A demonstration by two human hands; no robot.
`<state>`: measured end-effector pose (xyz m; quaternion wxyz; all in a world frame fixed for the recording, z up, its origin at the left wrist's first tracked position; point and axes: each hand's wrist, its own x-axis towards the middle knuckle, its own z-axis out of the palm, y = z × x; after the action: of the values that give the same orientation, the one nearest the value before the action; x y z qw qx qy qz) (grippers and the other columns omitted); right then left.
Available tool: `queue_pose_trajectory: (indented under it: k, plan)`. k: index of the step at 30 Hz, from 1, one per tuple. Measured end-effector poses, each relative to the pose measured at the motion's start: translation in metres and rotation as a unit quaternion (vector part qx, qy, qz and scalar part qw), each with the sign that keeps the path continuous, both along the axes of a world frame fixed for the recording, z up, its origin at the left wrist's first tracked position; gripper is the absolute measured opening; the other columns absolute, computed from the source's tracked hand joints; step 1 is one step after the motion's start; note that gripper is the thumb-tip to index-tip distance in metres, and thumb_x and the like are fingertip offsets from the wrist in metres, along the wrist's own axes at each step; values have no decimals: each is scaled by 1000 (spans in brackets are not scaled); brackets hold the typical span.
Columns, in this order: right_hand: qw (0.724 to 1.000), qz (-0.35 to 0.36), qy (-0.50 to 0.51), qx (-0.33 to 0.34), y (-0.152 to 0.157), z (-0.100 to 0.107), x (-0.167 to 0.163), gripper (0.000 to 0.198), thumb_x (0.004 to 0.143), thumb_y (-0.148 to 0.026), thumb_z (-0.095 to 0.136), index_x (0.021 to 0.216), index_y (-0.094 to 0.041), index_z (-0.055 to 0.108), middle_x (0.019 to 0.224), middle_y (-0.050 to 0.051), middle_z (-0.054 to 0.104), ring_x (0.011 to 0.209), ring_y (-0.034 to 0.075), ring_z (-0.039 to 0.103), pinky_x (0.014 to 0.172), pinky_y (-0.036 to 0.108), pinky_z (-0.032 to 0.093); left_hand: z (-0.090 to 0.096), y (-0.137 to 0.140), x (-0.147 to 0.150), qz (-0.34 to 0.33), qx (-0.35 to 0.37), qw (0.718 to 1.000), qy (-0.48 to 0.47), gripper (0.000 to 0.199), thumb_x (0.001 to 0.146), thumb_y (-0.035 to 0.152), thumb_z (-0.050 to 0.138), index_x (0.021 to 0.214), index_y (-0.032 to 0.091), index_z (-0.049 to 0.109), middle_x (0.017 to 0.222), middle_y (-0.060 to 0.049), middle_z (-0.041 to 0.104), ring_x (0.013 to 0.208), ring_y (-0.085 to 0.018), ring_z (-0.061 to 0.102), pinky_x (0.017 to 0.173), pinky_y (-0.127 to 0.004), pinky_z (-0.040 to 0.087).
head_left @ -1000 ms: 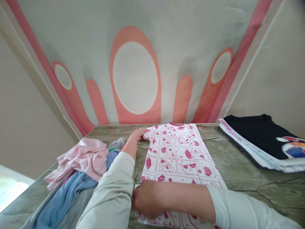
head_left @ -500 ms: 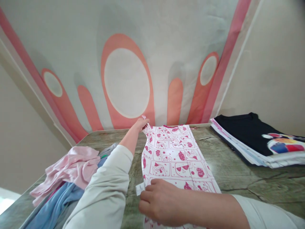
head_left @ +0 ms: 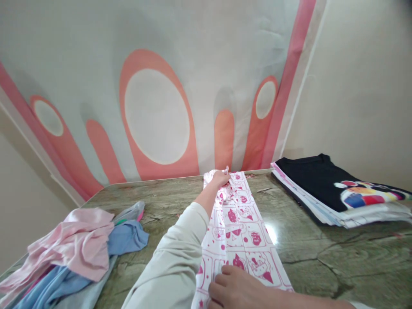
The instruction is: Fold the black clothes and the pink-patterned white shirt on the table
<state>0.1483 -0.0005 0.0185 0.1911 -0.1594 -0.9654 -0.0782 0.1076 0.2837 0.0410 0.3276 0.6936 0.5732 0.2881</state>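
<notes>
though spread wider a second ago, now seemingly one side fold along: printed shirt (head_left: 247,229) on table (head_left: 309,279), clamped by left hand (head_left: 220,177), overlain nearer by right hand (head_left: 236,288) of indeterminable grip.

a: what's the white garment with magenta cartoon print (head_left: 247,231) made of?
b: thin-looking cloth, matt, softly creased.
a: and the grey-brown tabletop with dark crack lines (head_left: 164,210)?
b: wood-look, smooth and glossy, with a bright glare on it. real wood or printed, i can't tell.
a: the rumpled pale pink garment (head_left: 74,240) and the bunched blue garment (head_left: 128,238)?
b: both soft, matt cloth.
a: the folded black shirt (head_left: 309,176)?
b: smooth matt cloth.
a: the pale sleeve (head_left: 170,262)?
b: wrinkled cloth, matt.
a: the grey sheet with coral shapes (head_left: 199,64)?
b: mostly matt, faintly rippled; paper or fabric, hard to say.
</notes>
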Motion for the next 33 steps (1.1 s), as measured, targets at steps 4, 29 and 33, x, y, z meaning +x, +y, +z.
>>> queue_pose_trajectory:
  k: [4, 29, 33]
  plan:
    - [999, -27, -7, -42, 3, -27, -4, 34, 89, -40, 46, 64, -19, 51, 50, -2, 54, 43, 11, 47, 45, 26, 30, -23, -12, 11, -24, -12, 1000, 1, 28, 83, 33, 51, 67, 11, 60, 55, -6, 61, 46, -13, 57, 48, -22, 45]
    - [803, -490, 219, -257, 296, -19, 106, 14, 76, -24, 53, 78, -14, 63, 80, 8, 67, 75, 18, 60, 65, 26, 40, -54, 67, -113, 35, 190, 973, 127, 22, 85, 23, 50, 101, 17, 65, 105, -6, 64, 101, -18, 56, 92, -31, 40]
    - [811, -488, 217, -236, 299, -40, 106, 18, 77, -31, 55, 83, -16, 63, 87, 8, 66, 83, 19, 59, 71, 26, 39, -56, 67, -116, 32, 186, 968, 167, 22, 85, 34, 51, 98, 22, 65, 105, -5, 64, 104, -20, 54, 91, -33, 39]
